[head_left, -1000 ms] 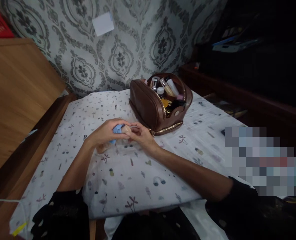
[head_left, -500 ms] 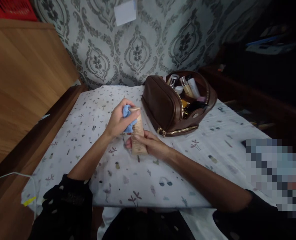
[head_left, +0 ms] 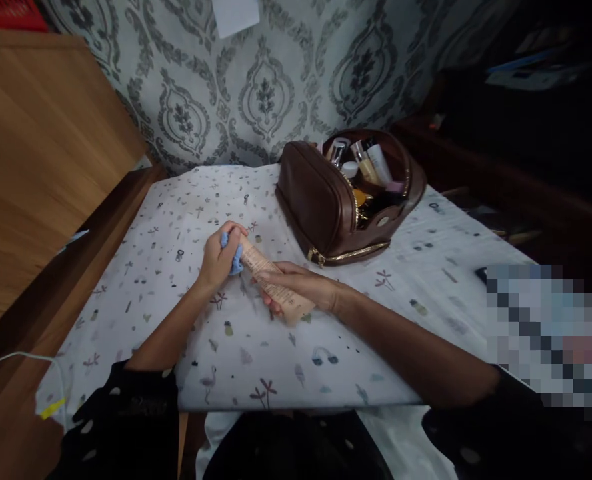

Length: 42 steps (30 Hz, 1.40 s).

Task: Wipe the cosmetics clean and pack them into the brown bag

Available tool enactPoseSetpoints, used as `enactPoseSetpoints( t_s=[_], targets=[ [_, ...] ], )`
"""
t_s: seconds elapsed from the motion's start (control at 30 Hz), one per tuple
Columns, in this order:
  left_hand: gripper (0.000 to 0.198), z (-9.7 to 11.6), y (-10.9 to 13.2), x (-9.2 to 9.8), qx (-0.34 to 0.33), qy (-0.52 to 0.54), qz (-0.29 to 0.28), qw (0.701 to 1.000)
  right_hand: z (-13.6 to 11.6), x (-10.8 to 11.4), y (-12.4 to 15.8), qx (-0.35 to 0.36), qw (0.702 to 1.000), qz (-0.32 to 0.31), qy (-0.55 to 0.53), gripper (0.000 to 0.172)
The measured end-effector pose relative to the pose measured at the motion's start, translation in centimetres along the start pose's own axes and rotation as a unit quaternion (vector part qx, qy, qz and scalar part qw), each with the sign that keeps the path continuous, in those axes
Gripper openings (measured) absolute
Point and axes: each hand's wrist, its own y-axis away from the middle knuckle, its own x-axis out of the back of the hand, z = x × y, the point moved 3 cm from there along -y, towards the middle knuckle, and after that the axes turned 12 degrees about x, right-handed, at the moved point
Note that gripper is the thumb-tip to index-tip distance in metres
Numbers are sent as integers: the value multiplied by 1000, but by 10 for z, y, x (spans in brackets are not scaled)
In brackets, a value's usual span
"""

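Note:
A beige squeeze tube (head_left: 263,265) with small print lies slantwise between my hands, just above the patterned tablecloth (head_left: 151,280). My right hand (head_left: 301,285) is wrapped round its wider, flat end at the lower right. At the upper left end, my left hand (head_left: 221,257) is closed on a light blue cloth (head_left: 236,260), pressed against the tube. The left fingers cover that end of the tube. Beyond my right hand stands an open brown cosmetic bag (head_left: 316,200), holding several bottles, tubes and a white jar (head_left: 349,169).
A wooden panel (head_left: 41,160) borders the table on the left, with a white cable (head_left: 26,353) near the front left corner. Patterned wallpaper (head_left: 266,93) rises behind. A blurred-out flat object (head_left: 546,333) lies at the right edge. Dark furniture stands at the right.
The tube has tipped from nearly upright to a slant, its wide end swinging right. My left hand has moved down and left with the cloth. The view has shifted slightly.

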Motion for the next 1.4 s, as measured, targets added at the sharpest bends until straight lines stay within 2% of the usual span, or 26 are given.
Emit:
enactPoseSetpoints(
  t_s=[0.17, 0.33, 0.47, 0.5, 0.57, 0.73, 0.93, 1.03, 1.13, 1.27, 1.4],
  targets=[
    [28, -2, -3, 3, 18, -2, 3, 1000, -2, 1, 0, 7, 999, 23, 28, 44],
    [27, -5, -5, 12, 16, 21, 53, 998, -3, 5, -6, -13, 998, 28, -60, 50],
    [27, -13, 2, 19, 32, 28, 76, 996, -5, 9, -7, 21, 997, 37, -71, 31],
    [28, -15, 4, 20, 38, 29, 78, 996, -5, 9, -6, 31, 997, 36, -61, 32],
    [28, -18, 9, 21, 51, 31, 78, 995, -5, 9, -5, 54, 997, 41, -23, 43],
    [27, -20, 14, 20, 73, 41, 57, 995, -5, 13, -4, 102, 981, 90, 142, 61],
    [28, -22, 12, 17, 82, 49, 46, 994, -7, 11, -7, 144, 954, 76, 252, 70],
    [27, -24, 10, 18, 94, 69, 17, 993, -9, 9, -6, 138, 952, 84, 260, 67],
    [29, -23, 7, 24, 100, 96, -53, 989, -14, 9, -4, 128, 960, 108, 224, 58],
    [50, -20, 3, 37, 114, 122, -143, 976, -20, 9, 0, 101, 980, 122, 120, 50],
    [49, -24, -1, 43, 135, 148, -153, 968, -22, 10, 0, 86, 986, 121, 74, 47]
  ],
)
